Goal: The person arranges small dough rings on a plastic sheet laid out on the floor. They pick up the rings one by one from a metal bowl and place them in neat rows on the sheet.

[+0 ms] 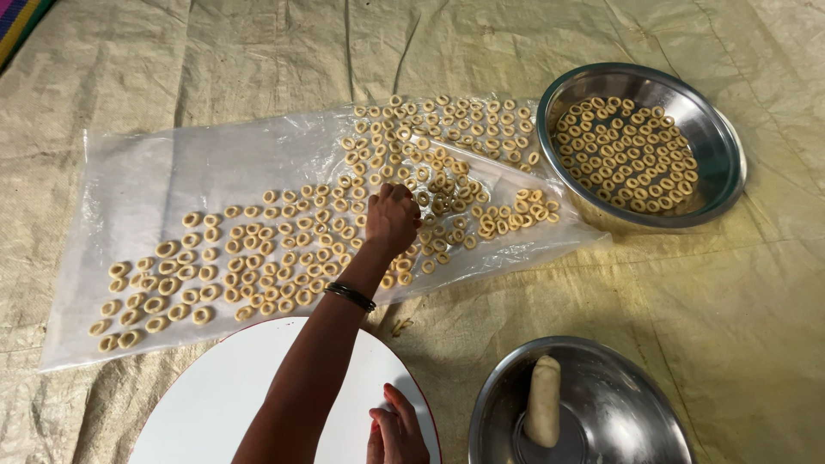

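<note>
Head view, looking down at the floor covering (705, 309), a creased pale tarp. My left hand (391, 219) is stretched out over the clear plastic sheet (146, 180), fingers curled down and bunched together among the small dough rings (284, 249). Fingertips are turned away from the camera, so I cannot tell whether a ring is pinched between them or whether they only press on the sheet. Dark bangle (350, 296) sits on that wrist.

Rings lie in a loose single layer across the sheet: a dense patch at the lower left, a band running through the middle under my hand, another cluster toward the upper right. Far right end of the sheet is folded up a little, with rings along the fold.

My right hand (397, 430) rests at the near edge of the round white board (223, 395), fingers drawn loosely together, nothing visibly in them. One stray bit of dough (400, 326) lies on the tarp just beyond the board.

Upper right: a steel bowl (726, 155), touching the sheet's corner, its bottom covered with more rings. Lower right: a second steel bowl (636, 387) holding a thick roll of dough (543, 399) that leans on a small round steel piece (550, 442).

Striped cloth (19, 21) shows at the top left corner.
</note>
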